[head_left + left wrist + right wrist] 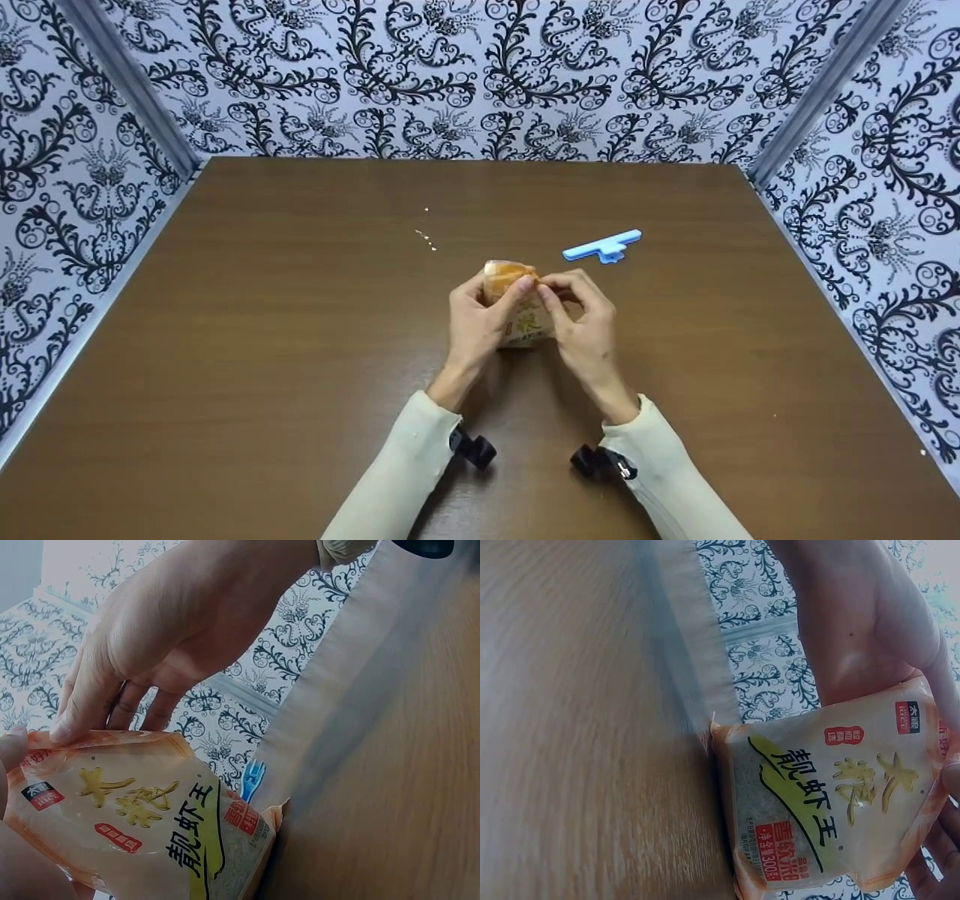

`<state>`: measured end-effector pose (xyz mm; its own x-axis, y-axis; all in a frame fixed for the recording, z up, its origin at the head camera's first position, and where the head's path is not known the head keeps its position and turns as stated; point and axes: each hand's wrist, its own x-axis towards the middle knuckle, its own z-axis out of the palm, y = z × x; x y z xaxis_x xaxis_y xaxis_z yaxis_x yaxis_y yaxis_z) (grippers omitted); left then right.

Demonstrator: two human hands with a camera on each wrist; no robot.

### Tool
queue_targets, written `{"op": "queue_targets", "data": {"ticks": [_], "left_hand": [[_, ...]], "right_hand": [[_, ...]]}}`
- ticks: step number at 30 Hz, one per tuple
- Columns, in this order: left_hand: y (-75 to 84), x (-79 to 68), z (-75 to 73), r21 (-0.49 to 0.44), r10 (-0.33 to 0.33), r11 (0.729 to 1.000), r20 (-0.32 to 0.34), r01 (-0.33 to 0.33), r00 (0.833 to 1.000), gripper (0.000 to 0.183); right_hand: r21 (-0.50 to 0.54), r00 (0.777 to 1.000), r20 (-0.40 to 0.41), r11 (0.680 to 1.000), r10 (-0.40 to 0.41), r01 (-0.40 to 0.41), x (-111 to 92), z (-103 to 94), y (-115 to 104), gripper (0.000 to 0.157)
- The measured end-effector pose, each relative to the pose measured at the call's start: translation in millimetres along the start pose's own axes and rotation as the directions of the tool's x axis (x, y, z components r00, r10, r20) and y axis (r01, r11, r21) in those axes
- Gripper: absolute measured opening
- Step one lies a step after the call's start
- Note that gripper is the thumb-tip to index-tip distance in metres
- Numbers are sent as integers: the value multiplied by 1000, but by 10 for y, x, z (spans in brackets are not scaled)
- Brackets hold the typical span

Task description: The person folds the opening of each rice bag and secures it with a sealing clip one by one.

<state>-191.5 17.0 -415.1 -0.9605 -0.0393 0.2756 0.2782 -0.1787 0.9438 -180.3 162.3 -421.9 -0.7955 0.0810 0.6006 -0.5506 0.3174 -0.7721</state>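
Note:
A small printed bag of rice (529, 322) stands upright on the table, with gold, black and red lettering on its front and an orange border. My left hand (478, 322) pinches the folded top edge on the left side, thumb toward me. Close beside it, my right hand (589, 330) pinches the same edge with thumb and fingers. In the left wrist view the bag's front (150, 817) faces the camera, and its bottom end meets the wood. A blue sealing clip (604, 246) lies behind my right hand.
A few white grains (426, 240) lie on the brown wooden table (262, 300) beyond my left hand. Patterned walls (450, 75) enclose the table at the back and both sides. Black wrist cameras (476, 451) stick out from both sleeves.

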Motion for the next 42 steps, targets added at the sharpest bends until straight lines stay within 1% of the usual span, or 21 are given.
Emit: {"op": "queue_targets", "data": {"ticks": [5, 10, 13, 15, 18, 21, 33, 39, 42], "left_hand": [[6, -3, -1, -23, -5, 1000, 14, 6, 1000, 22], [3, -2, -1, -64, 23, 998, 50, -19, 998, 29], [-1, -4, 2, -63, 35, 998, 54, -32, 998, 33], [0, -5, 3, -47, 27, 999, 48, -25, 998, 31], [1, -5, 3, -1, 1, 1000, 23, -1, 1000, 28], [6, -1, 7, 25, -17, 1000, -2, 17, 1000, 23], [-1, 3, 39, 3, -6, 1000, -30, 6, 1000, 22], [0, 0, 45, -4, -2, 1000, -38, 2, 999, 21], [0, -2, 46, 9, 6, 1000, -49, -6, 999, 21]], "right_hand": [[2, 1000, -2, 1000, 1, -1, -3, -6, -3, 8], [-6, 1000, -1, 1000, 4, -4, -4, -1, -5, 8], [-9, 1000, 2, 1000, 4, -4, -11, 7, -7, 8], [6, 1000, -2, 1000, 3, -3, -12, 13, -8, 7], [22, 1000, -9, 1000, -5, 5, -10, 22, -10, 6], [31, 1000, -13, 999, -15, 15, -3, 25, -10, 6], [17, 1000, -6, 1000, -14, 14, -3, 10, -9, 5], [4, 999, -10, 999, -31, 31, 0, 7, -9, 5], [-6, 999, -8, 999, -42, 42, 2, 5, -2, 5]]}}
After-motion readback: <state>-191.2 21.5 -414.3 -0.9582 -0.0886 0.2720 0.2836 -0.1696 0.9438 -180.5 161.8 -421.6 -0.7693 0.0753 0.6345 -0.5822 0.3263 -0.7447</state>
